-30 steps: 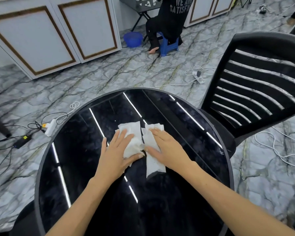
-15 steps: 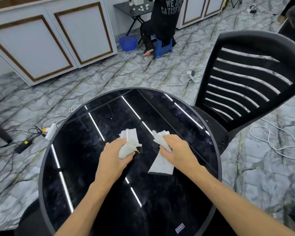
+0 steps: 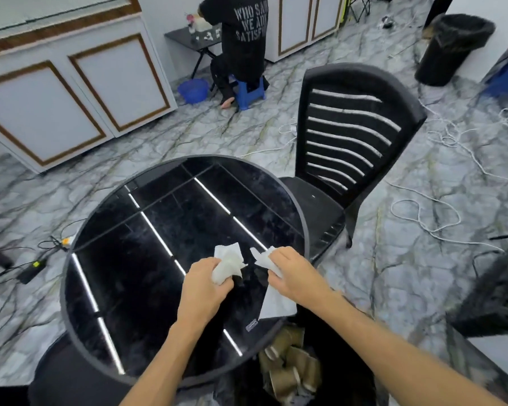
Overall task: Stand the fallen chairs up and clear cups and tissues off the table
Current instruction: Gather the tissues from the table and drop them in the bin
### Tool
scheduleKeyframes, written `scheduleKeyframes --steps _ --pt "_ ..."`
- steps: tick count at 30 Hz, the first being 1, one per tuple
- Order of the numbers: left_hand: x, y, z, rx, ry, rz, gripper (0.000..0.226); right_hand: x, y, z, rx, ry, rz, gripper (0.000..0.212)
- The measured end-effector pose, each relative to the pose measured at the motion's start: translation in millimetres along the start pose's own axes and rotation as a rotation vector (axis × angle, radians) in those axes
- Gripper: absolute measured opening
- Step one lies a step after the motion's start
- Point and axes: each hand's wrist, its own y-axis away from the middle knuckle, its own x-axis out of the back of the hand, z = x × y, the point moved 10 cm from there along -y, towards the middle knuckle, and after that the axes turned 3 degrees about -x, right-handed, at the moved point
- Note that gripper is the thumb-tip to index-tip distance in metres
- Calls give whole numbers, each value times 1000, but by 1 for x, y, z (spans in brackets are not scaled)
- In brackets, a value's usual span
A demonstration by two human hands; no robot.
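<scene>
- Round table (image 3: 123, 259): a glossy black top with a thin dark rim, mirroring ceiling strip lights as bright white bars; a small label sits near its near edge.
- Floor (image 3: 393, 288): grey marble-patterned tile, strewn with white cables and a black adapter lead.
- Chair (image 3: 352, 142): black moulded plastic, upright at the table's far right, its back cut with wavy horizontal slots.
- Cabinets (image 3: 71, 92): white panels framed in brown trim along the far wall.
- Seated person (image 3: 244, 39): in dark printed clothing on a blue stool, back turned, at a small black side table.
- Left hand (image 3: 203, 291): fingers curled around a crumpled white tissue (image 3: 228, 266), lifted just above the tabletop.
- Right hand (image 3: 294, 276): fingers pinching a second tissue (image 3: 276, 306), a flatter sheet hanging over the table's near-right edge.
- Bin (image 3: 288, 373): black-lined, directly below the right forearm, holding brown paper cups.
- Second bin (image 3: 452, 48): black-lined, by the far wall.
</scene>
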Motion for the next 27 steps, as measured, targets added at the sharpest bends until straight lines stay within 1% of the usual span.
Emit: scheduleKeyframes --steps 4,8,12,14,15,18,21,25,27 --pt "-22 35 37 -41 -20 -35 18 20 50 2 19 -18 44 13" --pt "-44 76 65 -84 3 -68 18 50 103 11 35 -71 128 27" --pt "-69 112 80 -122 -7 -109 16 63 153 29 -22 -79 143 12" --pt "-84 127 82 -146 8 -139 11 61 174 37 -50 -76 118 18" --pt "-92 133 83 -160 19 -152 9 58 182 41 -55 -73 107 21" --pt "-119 146 81 -200 23 -216 28 47 201 55 -94 -90 70 25" --pt "-144 153 72 -232 -6 -272 31 33 220 68 -123 -105 47 25" --pt "-175 159 43 -203 -13 -319 32 7 243 80 -142 -127 35 24" --pt "-193 163 27 -183 -27 -349 41 -10 252 91 -178 -168 42 21"
